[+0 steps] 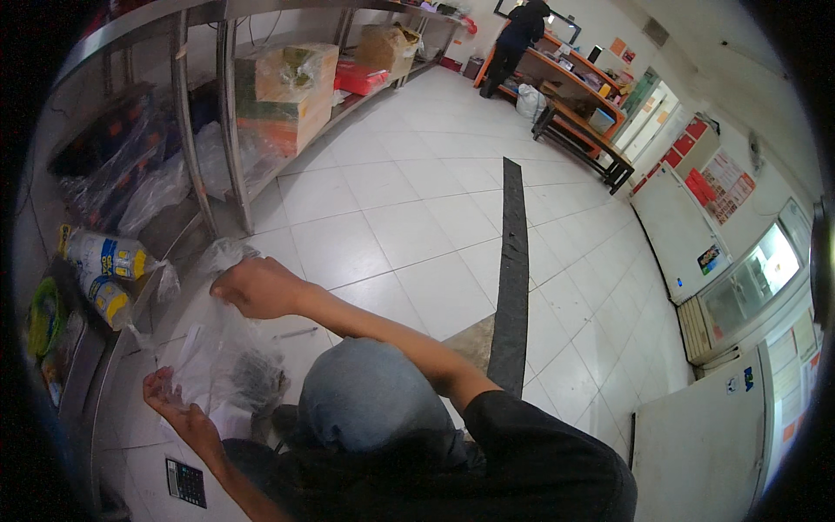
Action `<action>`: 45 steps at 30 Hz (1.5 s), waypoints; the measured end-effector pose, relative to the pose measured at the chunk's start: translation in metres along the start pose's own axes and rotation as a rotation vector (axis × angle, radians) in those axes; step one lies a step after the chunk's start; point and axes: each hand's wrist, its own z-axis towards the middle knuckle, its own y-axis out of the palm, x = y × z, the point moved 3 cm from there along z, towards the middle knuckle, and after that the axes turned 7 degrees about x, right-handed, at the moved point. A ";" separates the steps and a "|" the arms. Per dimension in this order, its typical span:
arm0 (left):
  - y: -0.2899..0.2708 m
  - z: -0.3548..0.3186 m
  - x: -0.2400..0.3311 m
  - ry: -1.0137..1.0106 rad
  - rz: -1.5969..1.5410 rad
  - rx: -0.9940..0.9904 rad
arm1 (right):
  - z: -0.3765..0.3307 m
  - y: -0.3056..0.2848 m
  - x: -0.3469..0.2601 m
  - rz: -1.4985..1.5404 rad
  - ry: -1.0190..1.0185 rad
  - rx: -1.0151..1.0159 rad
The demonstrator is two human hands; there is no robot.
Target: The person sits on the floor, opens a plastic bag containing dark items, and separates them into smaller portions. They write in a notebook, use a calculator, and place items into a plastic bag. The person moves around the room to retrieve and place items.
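A clear plastic bag (235, 335) hangs between my hands at the left, with something dark showing in or behind its lower part. My right hand (258, 289) is closed on the bag's gathered upper edge. Lower and further left, my left hand (184, 416) has its fingers curled at the bag's side, seemingly pinching the film. Behind the film lie white papers (184, 352) on the floor. A pen (296, 333) rests beside them, near my bent knee. Below my left hand, a dark calculator (185, 483) lies on the tiles.
A metal shelf rack (233, 122) runs along the left, with taped cardboard boxes (287, 96) and yellow-capped bottles (109, 252) in plastic. A dark strip (511, 270) crosses the tiled floor. White chest freezers (696, 435) line the right; a bench (583, 139) and a standing person (515, 43) are far off.
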 end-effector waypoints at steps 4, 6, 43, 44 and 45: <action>-0.006 -0.002 0.002 -0.005 0.007 0.000 | 0.001 -0.001 0.002 -0.087 0.026 -0.005; -0.012 -0.002 0.003 0.008 0.013 0.000 | 0.001 -0.002 0.000 -0.127 0.083 0.014; -0.034 -0.015 0.036 -0.005 0.493 -0.138 | 0.000 -0.011 0.010 -0.271 0.190 0.156; -0.036 -0.015 0.035 0.063 0.470 -0.127 | 0.001 -0.010 0.010 -0.261 0.187 0.139; -0.037 -0.015 0.033 0.051 0.457 -0.138 | 0.002 -0.010 0.010 -0.252 0.184 0.122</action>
